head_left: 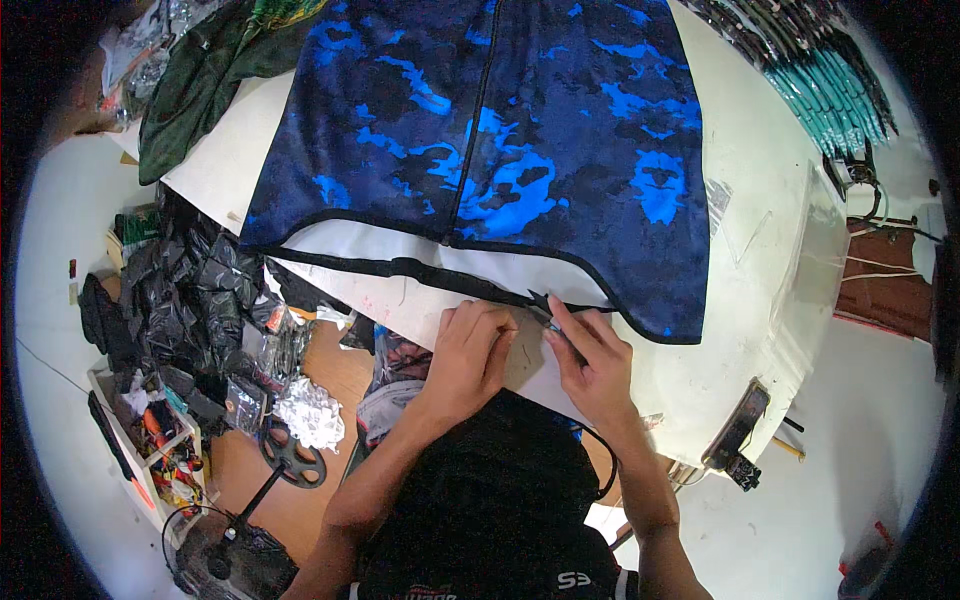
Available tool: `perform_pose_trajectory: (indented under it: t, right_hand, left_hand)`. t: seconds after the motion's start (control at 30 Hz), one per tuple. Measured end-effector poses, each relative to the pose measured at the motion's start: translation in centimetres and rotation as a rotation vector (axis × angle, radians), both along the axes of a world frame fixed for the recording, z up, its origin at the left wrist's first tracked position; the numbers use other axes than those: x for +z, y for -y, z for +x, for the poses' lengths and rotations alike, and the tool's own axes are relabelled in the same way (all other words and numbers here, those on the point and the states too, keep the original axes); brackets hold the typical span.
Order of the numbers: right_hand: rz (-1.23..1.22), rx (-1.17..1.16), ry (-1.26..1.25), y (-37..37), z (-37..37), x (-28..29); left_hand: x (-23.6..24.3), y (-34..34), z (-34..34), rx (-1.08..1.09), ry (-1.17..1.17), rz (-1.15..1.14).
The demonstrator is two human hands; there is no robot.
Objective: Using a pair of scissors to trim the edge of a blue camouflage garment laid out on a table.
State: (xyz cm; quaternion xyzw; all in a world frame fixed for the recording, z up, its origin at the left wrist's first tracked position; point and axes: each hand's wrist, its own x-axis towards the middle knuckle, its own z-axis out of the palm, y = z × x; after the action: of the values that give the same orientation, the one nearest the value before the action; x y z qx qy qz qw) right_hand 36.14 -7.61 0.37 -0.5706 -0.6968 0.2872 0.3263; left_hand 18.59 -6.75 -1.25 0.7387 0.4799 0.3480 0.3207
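A blue camouflage zip-up garment lies spread on the white table, its black-trimmed curved hem toward me and the white inside showing along the opening. At the middle of that hem my left hand is closed, thumb and fingers pinched at the black trim; the exact grip is partly hidden by the fingers. Just to its right, my right hand is closed around small dark thread snips. Their pointed tips lie against the trim, while the handles are mostly covered by my fingers.
A dark green garment hangs over the table's far left edge. Black plastic bags and an open box of coloured scraps stand at left. A phone on a holder sits at the right edge; teal-ended hangers are stacked far right.
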Motion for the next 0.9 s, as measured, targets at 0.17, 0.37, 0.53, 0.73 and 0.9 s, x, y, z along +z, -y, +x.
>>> perform_pose_trajectory:
  t: [0.17, 0.37, 0.53, 0.73, 0.9]
  right_hand:
    - [0.031, 0.006, -0.01, 0.1, 0.1, -0.2]
    - [0.056, 0.024, 0.035, 0.3, 0.2, -0.4]
    - [0.193, 0.046, 0.058, 0.6, 0.3, -0.8]
    - [0.237, 0.076, 0.139, 0.7, 0.5, -0.8]
    - [0.225, 0.062, 0.119, 0.6, 0.3, -0.8]
  left_hand:
    - [0.0, 0.1, 0.0, 0.0, -0.014, -0.002]
    - [0.3, 0.5, 0.2, -0.001, -0.009, -0.034]
    - [0.7, 0.6, 0.5, 0.038, 0.025, -0.038]
    - [1.3, 0.6, 0.8, 0.063, 0.073, -0.054]
    - [1.1, 0.8, 0.8, 0.072, 0.064, -0.06]
